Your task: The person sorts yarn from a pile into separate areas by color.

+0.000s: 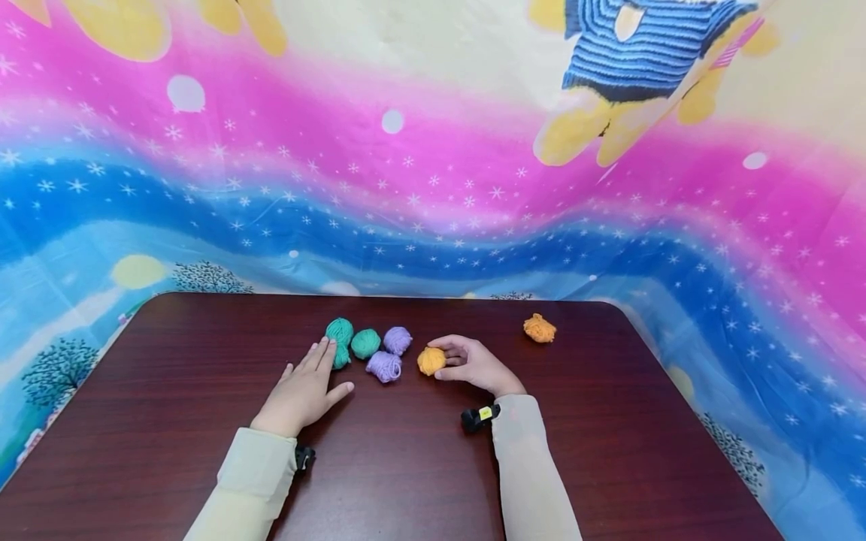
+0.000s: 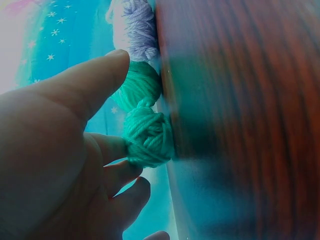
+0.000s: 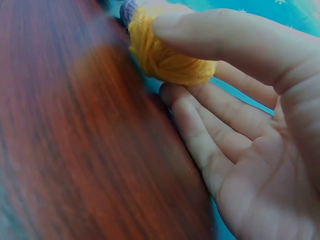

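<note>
My right hand (image 1: 476,367) pinches a yellow yarn ball (image 1: 431,361) between thumb and fingers. In the right wrist view the thumb lies across that yellow ball (image 3: 170,55), with fingers beneath it. Straight fingers of my left hand (image 1: 301,391) touch a green yarn ball (image 1: 341,358), partly covered by them in the head view; the left wrist view shows this green ball (image 2: 149,137) by the fingertips. Another green ball (image 1: 340,329) lies just behind, and a third green ball (image 1: 365,343) to the right. Two purple balls, one behind (image 1: 397,340) and one in front (image 1: 384,367), sit between the hands.
An orange yarn ball (image 1: 539,328) lies apart at the table's back right. The dark brown wooden table (image 1: 406,466) ends at a patterned cloth backdrop (image 1: 433,180). Each wrist carries a small black camera, such as the right one (image 1: 476,418).
</note>
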`<state>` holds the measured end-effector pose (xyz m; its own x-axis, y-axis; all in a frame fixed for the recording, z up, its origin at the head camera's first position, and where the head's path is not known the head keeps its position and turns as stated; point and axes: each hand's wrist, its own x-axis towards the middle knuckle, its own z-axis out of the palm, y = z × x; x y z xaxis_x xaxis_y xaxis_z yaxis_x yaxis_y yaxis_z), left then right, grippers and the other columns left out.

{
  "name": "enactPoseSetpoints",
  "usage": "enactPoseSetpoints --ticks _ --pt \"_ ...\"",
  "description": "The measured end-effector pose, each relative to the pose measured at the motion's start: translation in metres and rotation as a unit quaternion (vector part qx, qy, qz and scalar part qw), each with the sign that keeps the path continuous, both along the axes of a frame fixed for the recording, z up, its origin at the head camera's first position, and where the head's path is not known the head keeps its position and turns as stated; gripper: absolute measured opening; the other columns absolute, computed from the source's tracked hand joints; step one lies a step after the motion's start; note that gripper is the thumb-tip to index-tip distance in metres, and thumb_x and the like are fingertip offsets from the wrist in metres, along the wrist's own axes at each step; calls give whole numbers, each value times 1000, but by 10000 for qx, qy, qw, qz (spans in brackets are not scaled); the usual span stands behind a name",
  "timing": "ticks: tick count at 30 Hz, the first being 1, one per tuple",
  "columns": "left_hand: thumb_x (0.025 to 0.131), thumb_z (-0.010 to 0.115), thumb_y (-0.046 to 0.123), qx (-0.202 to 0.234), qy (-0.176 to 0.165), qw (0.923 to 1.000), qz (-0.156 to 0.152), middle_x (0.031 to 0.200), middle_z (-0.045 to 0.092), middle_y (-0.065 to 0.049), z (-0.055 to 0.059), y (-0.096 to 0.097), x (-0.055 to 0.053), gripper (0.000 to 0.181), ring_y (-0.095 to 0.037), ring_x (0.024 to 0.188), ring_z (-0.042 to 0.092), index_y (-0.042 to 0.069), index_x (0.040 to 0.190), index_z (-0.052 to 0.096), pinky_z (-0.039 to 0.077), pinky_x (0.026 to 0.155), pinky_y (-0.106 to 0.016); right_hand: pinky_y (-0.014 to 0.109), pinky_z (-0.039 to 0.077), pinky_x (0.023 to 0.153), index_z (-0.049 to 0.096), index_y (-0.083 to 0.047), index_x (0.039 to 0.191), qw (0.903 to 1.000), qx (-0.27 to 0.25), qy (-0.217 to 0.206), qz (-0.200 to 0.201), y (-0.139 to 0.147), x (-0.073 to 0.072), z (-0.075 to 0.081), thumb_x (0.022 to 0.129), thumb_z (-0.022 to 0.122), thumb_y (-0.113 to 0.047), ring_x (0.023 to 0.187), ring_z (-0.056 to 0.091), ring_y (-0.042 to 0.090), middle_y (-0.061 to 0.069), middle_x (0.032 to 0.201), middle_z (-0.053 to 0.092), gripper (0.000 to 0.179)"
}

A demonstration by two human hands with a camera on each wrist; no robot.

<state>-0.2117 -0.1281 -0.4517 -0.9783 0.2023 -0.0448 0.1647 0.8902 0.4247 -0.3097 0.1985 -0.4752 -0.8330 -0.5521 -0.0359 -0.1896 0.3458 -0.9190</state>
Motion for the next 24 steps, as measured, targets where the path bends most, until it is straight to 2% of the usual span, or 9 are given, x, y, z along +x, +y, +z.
enactPoseSetpoints --ticks 5,11,19,24 --pt "102 60 39 21 -4 10000 -9 163 20 -29 0 0 0 82 -45 150 20 -7 158 22 21 114 -71 32 55 94 62 -11 138 9996 -138 47 -250 1 0 -1 87 80 -6 113 60 26 8 129 64 54" --pt "102 60 38 39 -37 10000 -5 163 20 -29 1 0 0 82 -45 150 20 -6 158 21 21 114 -70 35 55 95 63 -13 137 9956 -180 290 -873 2 -3 -5 86 81 -7 117 61 24 5 133 64 54" --pt "102 60 38 10 -39 10000 -35 163 19 -29 2 -1 0 82 -46 151 19 -7 158 21 21 114 -70 41 51 103 61 -11 138 9841 -313 674 -1611 7 -7 -10 88 79 -5 119 62 27 10 132 62 54" --pt "102 60 38 11 -33 10000 -47 164 19 -29 1 -1 0 82 -46 151 19 -7 158 21 21 114 -71 44 49 105 57 -5 141 9721 -567 829 -2120 12 -6 -9 88 78 -3 121 59 29 13 135 60 57"
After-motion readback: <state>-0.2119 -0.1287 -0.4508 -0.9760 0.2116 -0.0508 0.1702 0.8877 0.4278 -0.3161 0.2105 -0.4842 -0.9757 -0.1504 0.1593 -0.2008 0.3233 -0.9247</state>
